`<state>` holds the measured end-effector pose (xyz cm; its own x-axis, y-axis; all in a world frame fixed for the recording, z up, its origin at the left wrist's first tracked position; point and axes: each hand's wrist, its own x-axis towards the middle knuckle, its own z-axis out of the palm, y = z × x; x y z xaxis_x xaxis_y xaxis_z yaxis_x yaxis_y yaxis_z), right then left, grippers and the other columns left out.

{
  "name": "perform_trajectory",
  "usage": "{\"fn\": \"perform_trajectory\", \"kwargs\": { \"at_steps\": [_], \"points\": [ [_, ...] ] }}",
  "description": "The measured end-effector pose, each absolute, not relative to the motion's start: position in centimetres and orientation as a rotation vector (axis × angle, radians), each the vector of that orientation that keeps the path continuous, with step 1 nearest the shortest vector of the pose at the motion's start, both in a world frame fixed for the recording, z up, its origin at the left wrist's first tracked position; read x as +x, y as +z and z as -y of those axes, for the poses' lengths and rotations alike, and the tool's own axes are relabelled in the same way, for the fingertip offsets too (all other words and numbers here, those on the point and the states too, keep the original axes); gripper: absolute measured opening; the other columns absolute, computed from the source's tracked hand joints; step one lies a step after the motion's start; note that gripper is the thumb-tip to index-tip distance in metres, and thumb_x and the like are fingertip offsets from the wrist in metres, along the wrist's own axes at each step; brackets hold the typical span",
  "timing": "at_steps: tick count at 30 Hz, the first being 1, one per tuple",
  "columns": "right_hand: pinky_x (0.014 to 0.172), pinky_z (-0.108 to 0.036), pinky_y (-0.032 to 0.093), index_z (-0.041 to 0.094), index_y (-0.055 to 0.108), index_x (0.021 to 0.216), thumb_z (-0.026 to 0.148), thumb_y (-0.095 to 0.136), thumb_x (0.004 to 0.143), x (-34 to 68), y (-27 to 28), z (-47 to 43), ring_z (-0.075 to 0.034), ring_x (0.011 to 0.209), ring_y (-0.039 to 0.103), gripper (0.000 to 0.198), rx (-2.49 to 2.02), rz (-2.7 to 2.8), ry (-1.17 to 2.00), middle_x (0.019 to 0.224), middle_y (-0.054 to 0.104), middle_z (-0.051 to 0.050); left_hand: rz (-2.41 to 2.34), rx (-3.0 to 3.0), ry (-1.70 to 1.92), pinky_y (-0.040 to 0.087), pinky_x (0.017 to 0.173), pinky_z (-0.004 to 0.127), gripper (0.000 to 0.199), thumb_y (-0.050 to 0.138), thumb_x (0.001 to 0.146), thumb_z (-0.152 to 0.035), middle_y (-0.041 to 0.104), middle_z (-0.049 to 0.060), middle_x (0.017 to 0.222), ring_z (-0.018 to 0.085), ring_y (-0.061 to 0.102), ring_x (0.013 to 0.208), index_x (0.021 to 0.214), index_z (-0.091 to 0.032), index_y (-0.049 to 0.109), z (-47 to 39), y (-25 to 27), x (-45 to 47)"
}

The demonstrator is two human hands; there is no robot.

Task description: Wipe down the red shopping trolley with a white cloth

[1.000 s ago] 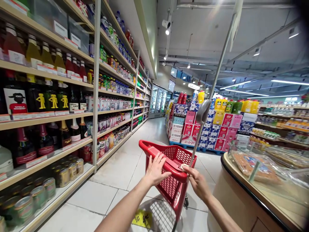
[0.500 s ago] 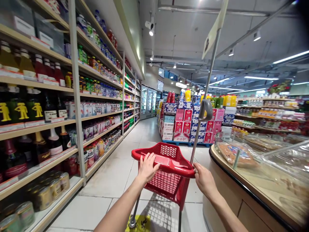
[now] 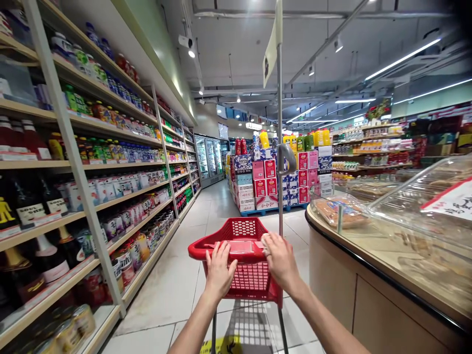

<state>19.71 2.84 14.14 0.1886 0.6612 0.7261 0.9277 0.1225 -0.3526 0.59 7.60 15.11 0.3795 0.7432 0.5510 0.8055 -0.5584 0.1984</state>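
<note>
A red plastic shopping cart (image 3: pixel 241 284) with a mesh basket stands in front of me. My left hand (image 3: pixel 220 269) rests on the left part of its red handle (image 3: pixel 199 251), fingers over the top and thumb on the near side. Toward the right end of the handle, my right hand (image 3: pixel 283 263) is closed, its fingers bent over the bar. A bit of crumpled white tissue (image 3: pixel 264 240) shows at its fingertips. A grey metal pole (image 3: pixel 280 206) with a grey hook rises from the cart's right side. Part of the basket is hidden behind the handle and hands.
Tall shelves (image 3: pixel 125 194) of bottles, cans and cartons line the left. A curved counter (image 3: pixel 332 275) with clear covers over food stands close on the right. Stacked drink boxes (image 3: pixel 265 187) are ahead, with glass-door fridges (image 3: pixel 210 156) farther back. Tiled aisle floor (image 3: pixel 158 290) runs between.
My right hand has moved left along the handle, off its right corner, and white tissue now shows in it. My view has turned right; the cart sits straighter ahead.
</note>
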Motion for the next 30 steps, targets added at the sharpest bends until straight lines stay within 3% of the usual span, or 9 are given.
{"fn": "perform_trajectory", "kwargs": {
  "at_steps": [4,7,10,13,17,19,23,28,30],
  "points": [
    [0.096,-0.047,0.032,0.015,0.052,0.116,0.013,0.032,0.077,19.6,14.3,-2.6,-0.023,0.114,0.043,0.044,-1.616,1.443,-0.367,0.12,0.052,-0.011,1.384,-2.483,-0.956,0.013,0.102,0.058,0.05,0.045,0.075,-0.02,0.039,0.009,0.134,0.025,0.027,0.127,0.124,-0.018,0.04,-6.3,14.4,1.6],
    [0.1,-0.041,0.031,0.012,0.049,0.119,0.01,0.036,0.072,16.2,14.4,-2.6,-0.021,0.118,0.039,0.049,-1.424,1.655,-0.374,0.123,0.05,-0.01,1.392,-2.47,-0.951,0.012,0.102,0.058,0.055,0.045,0.071,-0.016,0.038,0.01,0.134,0.027,0.027,0.126,0.125,-0.017,0.039,-5.8,14.2,2.2],
    [0.102,-0.044,0.026,0.015,0.047,0.122,0.014,0.038,0.074,14.6,14.5,-2.5,-0.022,0.122,0.035,0.049,-1.362,1.767,-0.361,0.127,0.047,-0.008,1.404,-2.486,-0.927,0.013,0.101,0.058,0.055,0.043,0.071,-0.014,0.038,0.011,0.135,0.027,0.027,0.126,0.126,-0.016,0.039,-5.6,14.3,2.1],
    [0.099,-0.052,0.024,0.015,0.047,0.122,0.019,0.034,0.078,16.2,14.7,-2.7,-0.025,0.118,0.04,0.045,-1.533,1.607,-0.283,0.124,0.05,-0.01,1.408,-2.478,-0.933,0.014,0.101,0.06,0.058,0.044,0.069,-0.013,0.038,0.012,0.134,0.027,0.028,0.126,0.126,-0.016,0.038,-5.1,14.6,2.0],
    [0.098,-0.055,0.024,0.017,0.049,0.12,0.025,0.03,0.083,18.2,15.3,-3.4,-0.025,0.112,0.047,0.043,-1.551,1.527,-0.049,0.119,0.054,-0.01,1.229,-2.476,-1.005,0.011,0.102,0.058,0.07,0.048,0.065,-0.012,0.03,0.014,0.138,0.027,0.021,0.129,0.132,-0.014,0.025,-4.0,15.5,3.9],
    [0.099,-0.051,0.026,0.021,0.051,0.118,0.031,0.028,0.085,18.3,15.6,-3.6,-0.023,0.11,0.05,0.042,-1.45,1.534,0.098,0.117,0.056,-0.008,1.123,-2.566,-1.018,0.016,0.103,0.055,0.075,0.049,0.065,-0.013,0.027,0.014,0.139,0.026,0.018,0.13,0.134,-0.013,0.02,-3.8,16.1,5.3],
    [0.091,-0.037,0.042,0.017,0.053,0.116,0.039,0.032,0.083,18.4,15.5,-3.7,-0.021,0.102,0.056,0.045,-1.284,1.419,0.328,0.111,0.06,-0.011,1.173,-2.676,-1.067,0.031,0.101,0.044,0.061,0.047,0.07,-0.014,0.038,0.011,0.134,0.021,0.032,0.125,0.129,-0.016,0.033,-4.4,16.8,6.9],
    [0.082,-0.032,0.049,0.013,0.042,0.126,0.035,0.041,0.078,18.0,15.3,-4.5,-0.02,0.096,0.059,0.053,-1.1,1.18,0.485,0.109,0.061,-0.011,0.986,-2.434,-1.096,0.023,0.103,0.051,0.046,0.04,0.079,-0.017,0.037,0.008,0.135,0.024,0.028,0.126,0.125,-0.02,0.039,-4.9,16.4,6.7],
    [0.081,-0.031,0.049,0.013,0.039,0.127,0.034,0.039,0.079,17.5,15.7,-4.8,-0.019,0.095,0.06,0.053,-1.063,1.174,0.544,0.109,0.061,-0.01,0.955,-2.41,-1.097,0.031,0.1,0.044,0.042,0.037,0.081,-0.015,0.045,0.009,0.129,0.022,0.037,0.121,0.123,-0.019,0.042,-5.3,16.7,6.2]
  ]
}}
